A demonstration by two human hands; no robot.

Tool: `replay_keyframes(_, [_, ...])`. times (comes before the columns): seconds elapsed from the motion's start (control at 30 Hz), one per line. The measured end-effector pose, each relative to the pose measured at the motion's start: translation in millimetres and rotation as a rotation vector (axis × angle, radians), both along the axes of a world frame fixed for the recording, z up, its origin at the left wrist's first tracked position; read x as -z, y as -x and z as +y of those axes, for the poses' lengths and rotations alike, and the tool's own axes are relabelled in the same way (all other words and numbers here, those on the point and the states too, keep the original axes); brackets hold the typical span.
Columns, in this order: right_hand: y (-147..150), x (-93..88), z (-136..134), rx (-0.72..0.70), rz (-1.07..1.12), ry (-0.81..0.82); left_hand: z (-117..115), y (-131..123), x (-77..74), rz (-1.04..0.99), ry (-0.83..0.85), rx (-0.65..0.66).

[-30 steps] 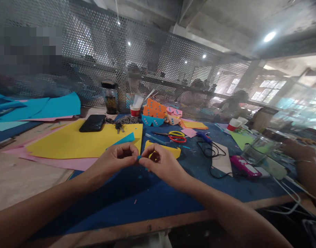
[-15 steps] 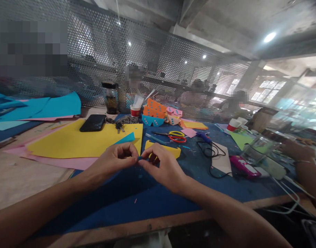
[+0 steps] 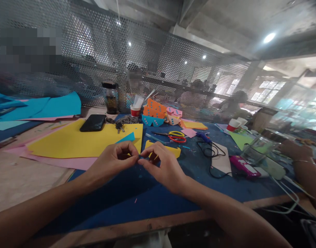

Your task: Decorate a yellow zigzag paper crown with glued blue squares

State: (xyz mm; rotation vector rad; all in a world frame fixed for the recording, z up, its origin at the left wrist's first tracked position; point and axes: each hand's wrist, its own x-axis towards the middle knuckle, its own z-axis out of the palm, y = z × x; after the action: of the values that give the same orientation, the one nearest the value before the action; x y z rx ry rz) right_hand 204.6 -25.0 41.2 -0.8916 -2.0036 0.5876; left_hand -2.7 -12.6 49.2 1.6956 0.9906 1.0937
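My left hand (image 3: pixel 113 160) and my right hand (image 3: pixel 161 165) meet above the dark blue sheet (image 3: pixel 158 196) on the table. Both pinch one tiny blue paper scrap (image 3: pixel 140 157) between their fingertips, fingers curled. Just behind my hands lie a small yellow cut piece (image 3: pixel 170 150) and a large yellow sheet (image 3: pixel 77 141) with a light blue triangle (image 3: pixel 126 138) on it.
A black phone (image 3: pixel 93 122) and keys (image 3: pixel 119 126) rest on the yellow sheet. Scissors (image 3: pixel 177 136), a black cable (image 3: pixel 212 153), a pink device (image 3: pixel 244 164), paper cups (image 3: pixel 135 111) and decorated paper shapes (image 3: pixel 154 113) lie farther back. Another person's arm (image 3: pixel 305 162) is at the right edge. A perforated metal screen (image 3: pixel 158 62) backs the table.
My hands have barely shifted; the fingertips keep working the small blue scrap, with the right hand's fingers raised slightly.
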Motion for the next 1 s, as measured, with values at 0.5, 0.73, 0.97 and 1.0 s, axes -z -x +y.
replay_keyframes(0.5, [0.8,-7.1,4.0,-0.032,0.159,0.313,4.4,3.5,3.1,-0.04,0.068,0.062])
replay_keyframes(0.73, [1.4,-12.9,3.9,-0.07,0.22,0.42,8.9,3.9,8.3,-0.13,0.139,0.105])
replay_keyframes(0.97, [0.5,-5.1,5.5,0.019,0.168,0.227,11.6,4.6,13.0,-0.199,0.223,0.152])
replay_keyframes(1.0, [0.1,-4.0,5.5,0.031,0.155,0.162,11.7,4.5,13.6,-0.216,0.255,0.172])
